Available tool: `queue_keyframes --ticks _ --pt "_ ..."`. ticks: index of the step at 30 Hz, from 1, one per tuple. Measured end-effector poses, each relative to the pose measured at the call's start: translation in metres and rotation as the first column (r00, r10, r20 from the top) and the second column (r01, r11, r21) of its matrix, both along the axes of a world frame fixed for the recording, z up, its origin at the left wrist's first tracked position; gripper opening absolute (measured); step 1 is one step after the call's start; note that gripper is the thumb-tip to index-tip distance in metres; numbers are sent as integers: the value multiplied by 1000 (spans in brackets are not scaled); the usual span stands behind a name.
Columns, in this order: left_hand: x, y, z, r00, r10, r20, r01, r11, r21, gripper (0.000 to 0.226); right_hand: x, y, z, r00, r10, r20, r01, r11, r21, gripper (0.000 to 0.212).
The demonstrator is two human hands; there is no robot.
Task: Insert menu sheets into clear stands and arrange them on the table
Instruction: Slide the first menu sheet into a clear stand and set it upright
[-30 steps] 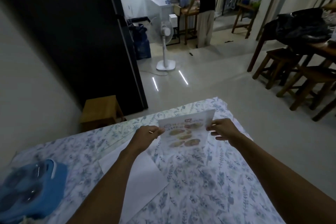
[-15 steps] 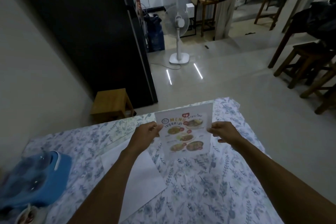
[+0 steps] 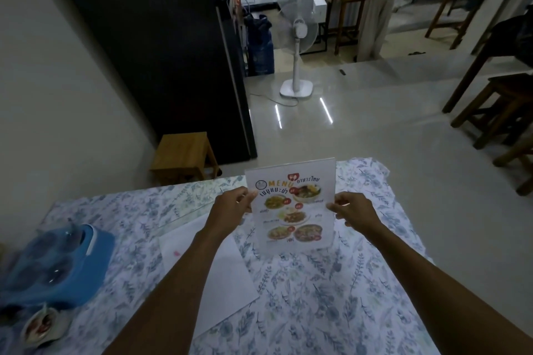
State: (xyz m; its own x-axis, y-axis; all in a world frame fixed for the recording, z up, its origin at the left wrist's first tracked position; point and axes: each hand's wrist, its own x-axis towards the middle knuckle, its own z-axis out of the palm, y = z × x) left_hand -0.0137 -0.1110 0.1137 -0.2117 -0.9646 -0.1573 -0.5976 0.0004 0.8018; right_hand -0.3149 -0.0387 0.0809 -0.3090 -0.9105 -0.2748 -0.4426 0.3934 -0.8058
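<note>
A clear stand with a colourful menu sheet [image 3: 291,204] inside stands nearly upright near the far edge of the table [image 3: 331,297], which wears a blue floral cloth. My left hand [image 3: 233,207] pinches the stand's left edge. My right hand [image 3: 353,209] grips its right edge. The printed food pictures face me. A blank white sheet [image 3: 213,277] lies flat on the cloth, partly under my left forearm.
A blue plastic holder with glasses [image 3: 54,265] sits at the table's left, a small bowl [image 3: 40,328] in front of it. Beyond the table are a wooden stool [image 3: 184,153], a white pedestal fan [image 3: 297,66], dark wooden stools [image 3: 504,106] and a standing person [image 3: 375,3].
The menu stand has been tipped up from a low tilt to nearly upright, both hands still on its edges. The camera has tilted down.
</note>
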Motion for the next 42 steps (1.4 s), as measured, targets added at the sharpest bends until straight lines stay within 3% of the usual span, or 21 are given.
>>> queue_keyframes --ticks 8,29,32,37,42 --pt "0 -1 -1 998 -6 55 7 1000 -20 34 -1 -3 -12 983 52 -179 -54 998 -9 20" --pt "3 5 -19 989 26 144 -3 988 -154 41 8 1 -13 973 -16 -230 20 1000 15 19" --pt "-1 10 -16 981 49 190 -10 980 -199 37 13 2 -6 945 6 -327 11 999 49 25" --pt "-1 16 -4 932 30 361 55 973 -223 44 23 13 3 875 25 -483 62 985 162 60" --pt "11 30 1 907 2 421 84 979 -186 62 38 35 11 851 7 -526 123 969 212 51"
